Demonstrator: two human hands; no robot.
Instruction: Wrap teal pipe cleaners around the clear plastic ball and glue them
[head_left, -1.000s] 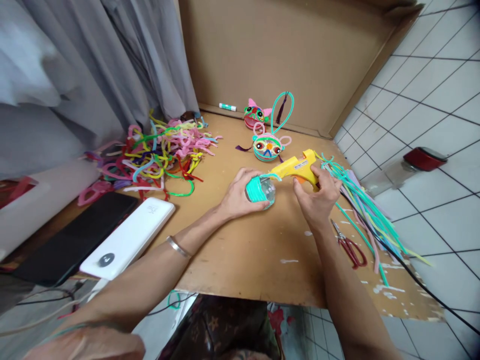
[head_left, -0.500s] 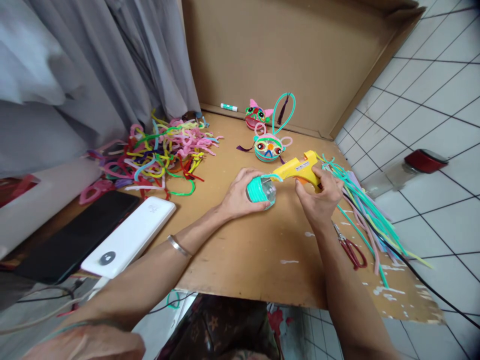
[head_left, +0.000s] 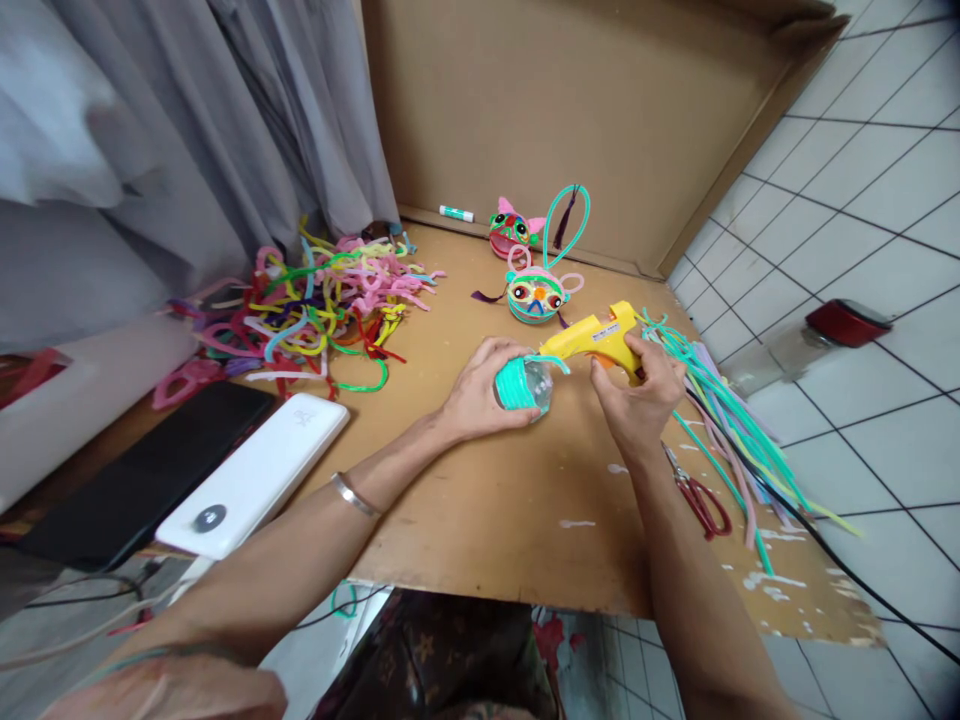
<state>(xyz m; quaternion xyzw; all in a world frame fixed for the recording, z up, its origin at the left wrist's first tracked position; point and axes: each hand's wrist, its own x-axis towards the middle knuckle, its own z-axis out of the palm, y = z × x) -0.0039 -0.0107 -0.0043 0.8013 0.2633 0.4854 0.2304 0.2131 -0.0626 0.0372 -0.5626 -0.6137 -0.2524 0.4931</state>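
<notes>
A grey curtain [head_left: 225, 120] hangs in folds to the left, palest near its upper corner, where light catches it. Beside it, brown cardboard [head_left: 525, 110] stands along the back of the table [head_left: 480, 520], whose brown top has white smears and a soft sheen. To the right I see white tiles [head_left: 900, 420] with dark joints.

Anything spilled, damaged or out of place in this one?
White marks dot the tabletop, mostly toward its right edge, like splashes or worn patches; I can't tell which. The pipe cleaners at left lie tangled, unlike the bundle at right.
</notes>
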